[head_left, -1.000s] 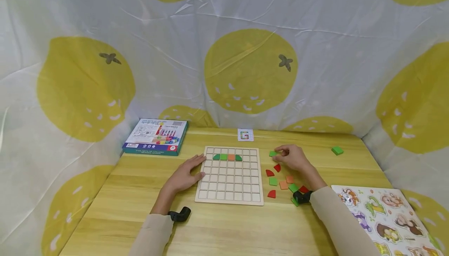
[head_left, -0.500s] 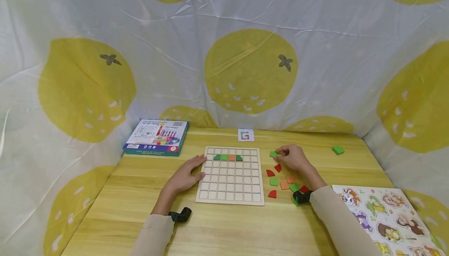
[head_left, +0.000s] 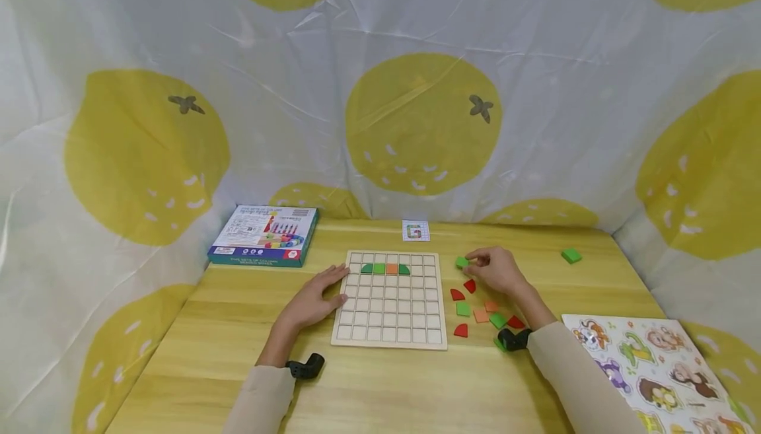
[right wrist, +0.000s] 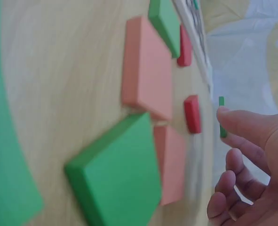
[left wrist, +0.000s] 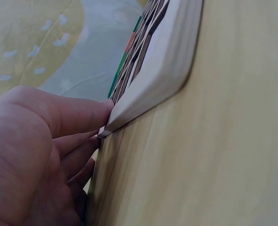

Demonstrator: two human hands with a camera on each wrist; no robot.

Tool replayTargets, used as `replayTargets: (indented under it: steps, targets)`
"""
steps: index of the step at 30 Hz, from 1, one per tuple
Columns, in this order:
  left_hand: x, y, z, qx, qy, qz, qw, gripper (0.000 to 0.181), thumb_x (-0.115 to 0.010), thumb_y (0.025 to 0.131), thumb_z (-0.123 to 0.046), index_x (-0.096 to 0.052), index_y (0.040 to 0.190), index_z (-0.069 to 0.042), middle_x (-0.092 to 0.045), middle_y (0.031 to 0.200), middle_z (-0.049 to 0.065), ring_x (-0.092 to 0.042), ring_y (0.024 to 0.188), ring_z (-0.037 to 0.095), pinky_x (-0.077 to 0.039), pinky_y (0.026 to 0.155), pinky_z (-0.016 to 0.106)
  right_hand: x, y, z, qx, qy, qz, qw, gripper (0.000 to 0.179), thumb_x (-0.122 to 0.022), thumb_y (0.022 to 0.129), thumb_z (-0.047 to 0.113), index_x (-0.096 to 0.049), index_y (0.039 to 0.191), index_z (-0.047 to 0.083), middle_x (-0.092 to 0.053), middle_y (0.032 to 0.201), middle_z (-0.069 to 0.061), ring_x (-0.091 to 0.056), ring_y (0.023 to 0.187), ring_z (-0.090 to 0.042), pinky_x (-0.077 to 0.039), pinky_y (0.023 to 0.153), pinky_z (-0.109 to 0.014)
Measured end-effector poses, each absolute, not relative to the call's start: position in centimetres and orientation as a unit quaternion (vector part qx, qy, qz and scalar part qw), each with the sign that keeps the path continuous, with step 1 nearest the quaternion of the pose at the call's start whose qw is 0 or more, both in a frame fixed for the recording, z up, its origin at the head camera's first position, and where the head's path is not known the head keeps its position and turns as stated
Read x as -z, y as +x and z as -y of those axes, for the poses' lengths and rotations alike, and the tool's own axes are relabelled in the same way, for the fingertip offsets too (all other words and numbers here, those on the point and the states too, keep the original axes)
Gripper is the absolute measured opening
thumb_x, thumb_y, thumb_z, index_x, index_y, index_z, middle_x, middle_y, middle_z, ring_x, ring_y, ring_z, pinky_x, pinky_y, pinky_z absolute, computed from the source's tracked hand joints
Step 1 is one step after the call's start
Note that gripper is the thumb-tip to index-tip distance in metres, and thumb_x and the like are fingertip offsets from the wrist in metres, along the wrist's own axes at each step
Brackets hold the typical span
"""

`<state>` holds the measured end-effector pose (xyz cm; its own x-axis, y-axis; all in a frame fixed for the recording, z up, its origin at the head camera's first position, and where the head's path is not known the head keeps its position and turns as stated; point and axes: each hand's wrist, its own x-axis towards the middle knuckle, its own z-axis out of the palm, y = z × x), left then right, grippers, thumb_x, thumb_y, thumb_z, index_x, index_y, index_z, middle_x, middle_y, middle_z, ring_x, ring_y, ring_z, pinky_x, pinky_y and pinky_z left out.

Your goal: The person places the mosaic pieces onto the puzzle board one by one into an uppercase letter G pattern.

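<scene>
A pale wooden grid board [head_left: 389, 315] lies on the table. My left hand [head_left: 312, 296] rests at its left edge, fingers extended; in the left wrist view the thumb [left wrist: 82, 113] touches the board's rim. Near the top of the grid sits a row of tiles: a dark green quarter-round [head_left: 366, 268], a light green square [head_left: 379, 268], an orange square [head_left: 392, 269] and another dark green quarter-round [head_left: 403, 269]. Right of the board, my right hand [head_left: 496, 270] pinches a small green tile [right wrist: 222, 117] between thumb and index finger.
Loose pieces lie right of the board, among them a red quarter-round [head_left: 461, 331], an orange square [head_left: 479, 316] and green tiles. A pattern card [head_left: 415, 230] lies behind the board. A box [head_left: 261, 236] stands back left, a green block [head_left: 571, 255] back right, an animal sheet [head_left: 660, 368] front right.
The head view has shifted very slightly. Both hands keep their places, the left at the board's edge and the right at the green tile.
</scene>
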<state>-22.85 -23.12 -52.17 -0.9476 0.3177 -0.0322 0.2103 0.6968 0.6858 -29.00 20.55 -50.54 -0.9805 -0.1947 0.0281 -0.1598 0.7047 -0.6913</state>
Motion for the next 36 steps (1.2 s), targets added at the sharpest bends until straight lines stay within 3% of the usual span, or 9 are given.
replayTargets:
  steps: [14, 36]
  targets:
    - [51.8, -22.9, 23.3, -0.357, 0.142, -0.920, 0.071, 0.063, -0.064, 0.101, -0.027, -0.042, 0.159, -0.016, -0.034, 0.168, 0.007, -0.022, 0.158, 0.038, -0.021, 0.124, 0.065, 48.6, -27.6, -16.9, 0.391, -0.136, -0.910, 0.019, 0.029, -0.079, 0.092, 0.022, -0.077, 0.118, 0.009, -0.059, 0.085, -0.005, -0.047, 0.068, -0.019, -0.039, 0.056, -0.028]
    - [52.0, -22.9, 23.1, -0.359, 0.141, -0.920, 0.075, 0.064, -0.065, 0.100, -0.029, -0.042, 0.159, -0.018, -0.034, 0.169, 0.007, -0.021, 0.159, 0.037, -0.021, 0.125, 0.065, 48.9, -27.6, -8.8, 0.409, -0.191, -0.891, 0.045, 0.025, -0.080, 0.090, 0.023, -0.080, 0.113, 0.012, -0.060, 0.078, 0.000, -0.048, 0.067, -0.016, -0.038, 0.059, -0.027]
